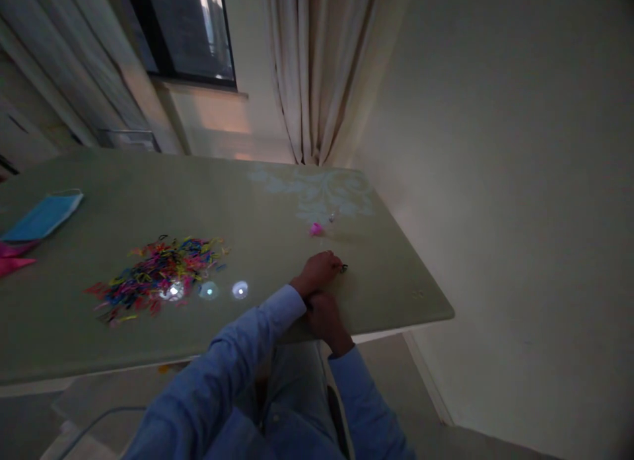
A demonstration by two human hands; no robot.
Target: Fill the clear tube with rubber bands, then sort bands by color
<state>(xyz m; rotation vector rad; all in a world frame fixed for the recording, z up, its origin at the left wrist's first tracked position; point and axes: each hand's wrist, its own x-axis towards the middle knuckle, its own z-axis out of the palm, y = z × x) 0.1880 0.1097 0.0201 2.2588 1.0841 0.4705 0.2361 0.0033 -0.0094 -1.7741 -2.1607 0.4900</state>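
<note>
On the bench at right, the left hand touches a small dark item, the right hand meets the left wrist; I cannot tell either's grip.

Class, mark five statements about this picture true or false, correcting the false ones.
1. The fingertips of the left hand are at a small dark item. True.
2. The blue mask lies right of both hands. False: the blue mask lies far left.
3. The colourful pile is left of the right hand. True.
4. Both sleeves are red. False: the sleeves are blue.
5. The pink item lies beyond both hands. True.
</note>
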